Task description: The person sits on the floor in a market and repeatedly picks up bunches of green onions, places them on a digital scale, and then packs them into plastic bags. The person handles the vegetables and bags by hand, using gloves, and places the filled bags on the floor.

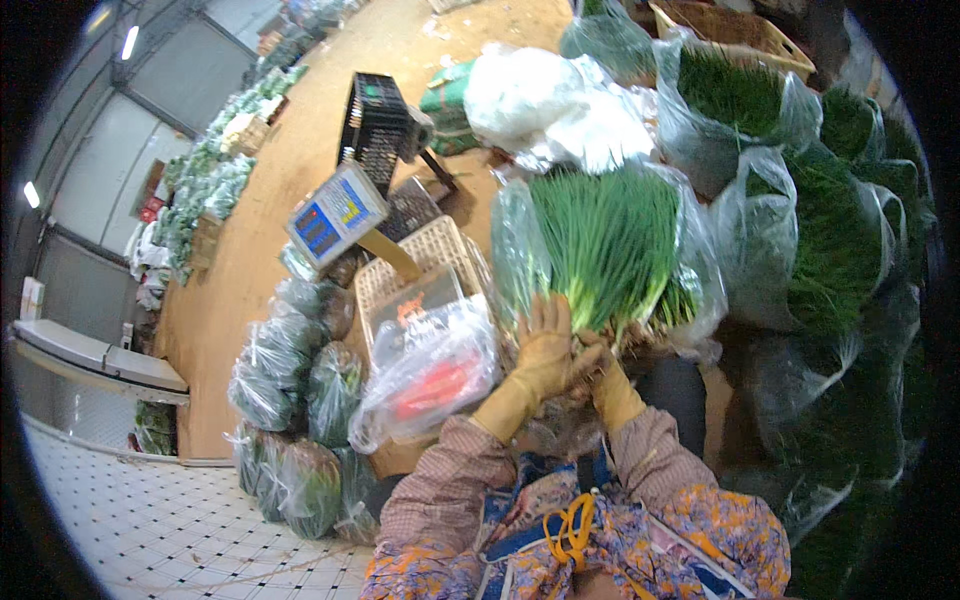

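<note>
A large bunch of thin green onions or chives (607,240) lies in front of me in an open clear plastic bag (517,240), its green tops pointing away. My left hand (546,345), in a tan work glove, lies with extended fingers against the bag and the pale lower stalks. Close beside it, my right hand (604,367), also gloved, is at the root ends (619,334) with its fingers bent. Whether its fingers grip any stalks is hidden.
To my left, a price scale display (337,214) rises beside a beige plastic basket (375,281) with a clear bag (427,390) near it. Several bagged vegetable bundles (300,472) line the floor further left. Large bags of greens (832,232) crowd the right; white plastic sacks (540,97) lie ahead.
</note>
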`<state>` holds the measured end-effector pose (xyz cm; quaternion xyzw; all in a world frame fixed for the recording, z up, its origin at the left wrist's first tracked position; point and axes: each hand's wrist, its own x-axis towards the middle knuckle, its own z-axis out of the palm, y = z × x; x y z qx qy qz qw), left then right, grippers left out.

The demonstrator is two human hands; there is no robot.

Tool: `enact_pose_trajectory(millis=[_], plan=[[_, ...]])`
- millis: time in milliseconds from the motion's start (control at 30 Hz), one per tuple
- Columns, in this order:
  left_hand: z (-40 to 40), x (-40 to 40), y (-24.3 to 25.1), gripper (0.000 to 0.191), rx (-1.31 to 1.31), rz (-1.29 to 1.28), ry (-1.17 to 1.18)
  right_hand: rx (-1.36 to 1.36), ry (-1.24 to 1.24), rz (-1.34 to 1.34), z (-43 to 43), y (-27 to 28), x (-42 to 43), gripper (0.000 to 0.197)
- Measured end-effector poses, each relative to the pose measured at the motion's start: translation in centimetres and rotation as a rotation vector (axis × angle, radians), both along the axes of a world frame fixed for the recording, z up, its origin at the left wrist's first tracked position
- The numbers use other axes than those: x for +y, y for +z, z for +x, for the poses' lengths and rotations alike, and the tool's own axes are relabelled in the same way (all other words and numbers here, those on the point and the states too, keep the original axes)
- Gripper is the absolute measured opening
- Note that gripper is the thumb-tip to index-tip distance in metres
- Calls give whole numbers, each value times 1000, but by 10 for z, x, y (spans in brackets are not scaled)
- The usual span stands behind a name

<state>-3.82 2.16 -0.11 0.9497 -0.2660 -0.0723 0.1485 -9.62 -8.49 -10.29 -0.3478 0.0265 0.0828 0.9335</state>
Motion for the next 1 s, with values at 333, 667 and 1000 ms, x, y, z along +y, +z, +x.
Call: enact_pose_trajectory(millis=[333,667,1000], plan=[[-9,13,4,77,1,-99,111,-77,137,37,43,-85,19,27],[-28,112,-4,81,-236,-941,244,-48,244,223,39,31,36,40],[-124,407,-106,83,6,-338,1333,37,266,364,50,45,106,45]])
